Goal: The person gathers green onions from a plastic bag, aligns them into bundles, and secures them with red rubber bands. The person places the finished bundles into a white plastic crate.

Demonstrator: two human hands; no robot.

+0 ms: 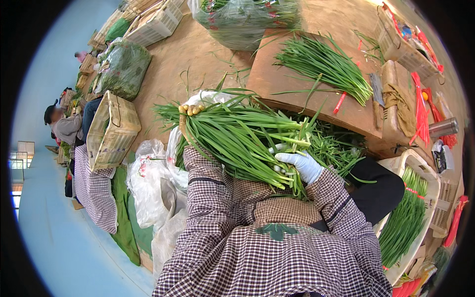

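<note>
A large bunch of green garlic chives [233, 130] lies across both my arms in front of my chest. My left hand [191, 110], bare or thinly covered with yellowish fingertips, curls round the leafy end. My right hand [300, 163], in a pale blue-white glove, grips the stem end, some fingers hidden by stems. Ahead to the right, a second pile of chives [326, 67] rests on a brown board [274, 81], its stems beside a red tie strip [340, 102]. Loose leaves [330, 148] lie below the board's near edge.
At right are a white crate [434, 193] of tied chives, a brush-like tool [376, 89], red ties [421, 111] and a steel flask [444, 127]. Plastic bags [148, 185] and a tilted crate [126, 130] lie left. A co-worker [66, 126] sits farther left. A filled bag [248, 26] stands ahead.
</note>
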